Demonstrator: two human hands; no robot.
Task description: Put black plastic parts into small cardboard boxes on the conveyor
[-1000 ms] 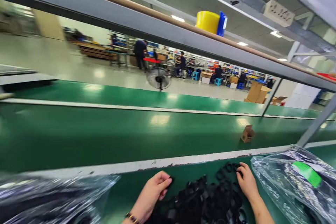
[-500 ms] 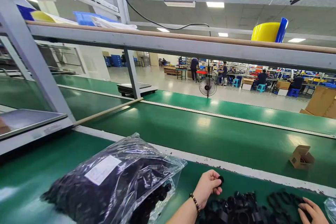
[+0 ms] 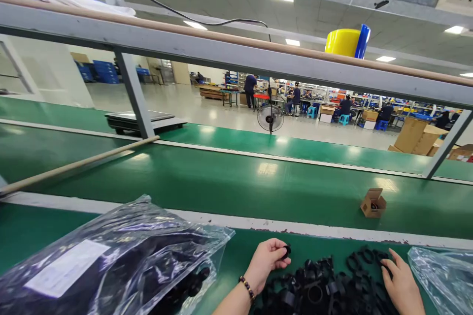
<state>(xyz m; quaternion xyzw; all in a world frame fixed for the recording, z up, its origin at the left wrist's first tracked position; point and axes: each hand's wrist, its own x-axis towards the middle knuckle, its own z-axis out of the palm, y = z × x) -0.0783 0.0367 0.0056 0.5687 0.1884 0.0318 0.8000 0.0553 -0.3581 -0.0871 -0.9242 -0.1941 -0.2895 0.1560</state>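
Note:
My left hand (image 3: 264, 263), with a beaded bracelet on the wrist, pinches a small black ring-shaped part (image 3: 286, 252) between thumb and fingers. Below it lies a heap of black plastic parts (image 3: 314, 290), some of them rings. At the heap's right side, my right hand (image 3: 402, 283) has its fingers curled round a black ring (image 3: 386, 269) among loose black rings (image 3: 365, 255); its grip is partly hidden. To the left rests a large clear plastic bag (image 3: 121, 256) filled with black parts, bearing a white label (image 3: 67, 267).
Another clear plastic bag (image 3: 443, 275) lies right of my right hand. Beyond a pale strip (image 3: 254, 222), a small open cardboard box (image 3: 373, 204) stands on the green surface (image 3: 236, 177). A wooden rod (image 3: 84, 161) crosses at left. Overhead runs a shelf rail (image 3: 207, 49).
The camera view has swung right, so the bag and bench shift left in the picture. My left hand keeps its black ring; more of my right hand shows at the loose rings.

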